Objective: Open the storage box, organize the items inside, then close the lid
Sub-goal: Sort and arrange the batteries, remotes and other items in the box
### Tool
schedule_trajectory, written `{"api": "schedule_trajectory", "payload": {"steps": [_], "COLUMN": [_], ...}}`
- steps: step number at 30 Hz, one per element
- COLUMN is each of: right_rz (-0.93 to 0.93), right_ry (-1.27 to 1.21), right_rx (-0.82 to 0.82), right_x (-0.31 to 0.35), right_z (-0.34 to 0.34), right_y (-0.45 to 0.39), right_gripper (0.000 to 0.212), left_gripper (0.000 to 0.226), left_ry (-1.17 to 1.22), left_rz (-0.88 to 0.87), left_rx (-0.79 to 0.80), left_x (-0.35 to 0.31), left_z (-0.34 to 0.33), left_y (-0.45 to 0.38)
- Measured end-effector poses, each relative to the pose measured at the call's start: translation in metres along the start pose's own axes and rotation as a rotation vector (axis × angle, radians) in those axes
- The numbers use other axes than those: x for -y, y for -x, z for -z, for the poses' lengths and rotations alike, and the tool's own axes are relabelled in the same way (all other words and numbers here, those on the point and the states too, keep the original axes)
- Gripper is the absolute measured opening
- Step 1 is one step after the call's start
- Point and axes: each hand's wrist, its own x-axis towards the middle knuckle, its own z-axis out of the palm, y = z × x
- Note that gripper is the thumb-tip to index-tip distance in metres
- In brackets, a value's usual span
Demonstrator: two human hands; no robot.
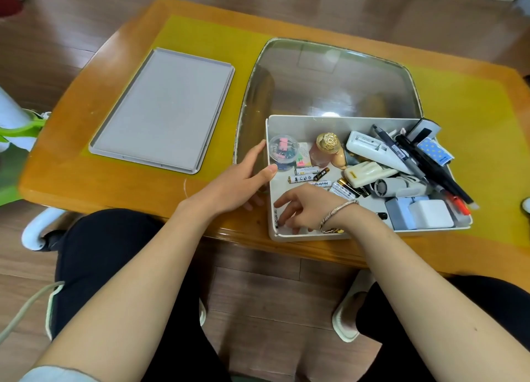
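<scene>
The white storage box (pixel 315 124) stands open at the table's near edge, full of loose items. Its grey lid (pixel 163 109) lies flat on the table to the left. My left hand (pixel 243 180) grips the box's left wall, thumb hooked over the rim. My right hand (pixel 304 206) reaches into the near left corner with fingers pointing down; what they touch is hidden. Several batteries (pixel 304 178) lie just beyond it. A clear tub of clips (pixel 282 152), a gold-capped bottle (pixel 327 149), pens (pixel 424 163) and white adapters (pixel 430 218) fill the remaining space.
The box sits partly on a glass panel (pixel 329 77) set in the wooden table, which has a yellow mat (pixel 200 37) on it. A green and white object (pixel 17 123) stands off the table's left end. My knees are under the near edge.
</scene>
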Motion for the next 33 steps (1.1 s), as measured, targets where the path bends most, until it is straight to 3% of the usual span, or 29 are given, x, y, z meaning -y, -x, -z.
{"api": "schedule_trajectory", "payload": {"steps": [2,4,7,13,18,23,25,33], "right_rz": [0.025,0.063,0.068,0.000,0.000,0.010,-0.004,-0.042], "right_ry": [0.012,0.039,0.119,0.378,0.500,0.196,0.113,0.007], "right_rx": [-0.037,-0.175,-0.324,-0.242,-0.282,-0.412,-0.385,-0.273], "right_x": [-0.003,-0.008,-0.019,-0.031,-0.029,-0.022,-0.018,-0.021], "right_z": [0.003,0.009,0.018,0.012,0.006,0.005,0.000,-0.007], "right_y": [0.003,0.005,0.011,0.009,0.002,-0.001,-0.004,-0.007], "right_gripper": [0.038,0.033,0.015,0.015,0.015,0.013,0.020,0.016], "left_gripper": [0.066,0.067,0.069,0.075,0.083,0.078,0.077,0.067], "left_ry": [-0.017,-0.040,-0.067,-0.060,-0.039,-0.059,-0.060,0.012], "left_rz": [-0.003,-0.003,-0.004,-0.010,-0.004,0.006,0.008,0.031], "left_rx": [0.005,0.013,0.036,0.059,0.061,0.028,0.022,-0.031], "left_x": [-0.001,-0.002,-0.003,-0.004,-0.004,-0.001,-0.002,-0.003], "left_z": [0.001,0.002,0.003,0.006,0.007,0.006,0.005,-0.002], "left_y": [0.000,0.000,-0.001,-0.001,-0.001,-0.003,-0.003,0.001]}}
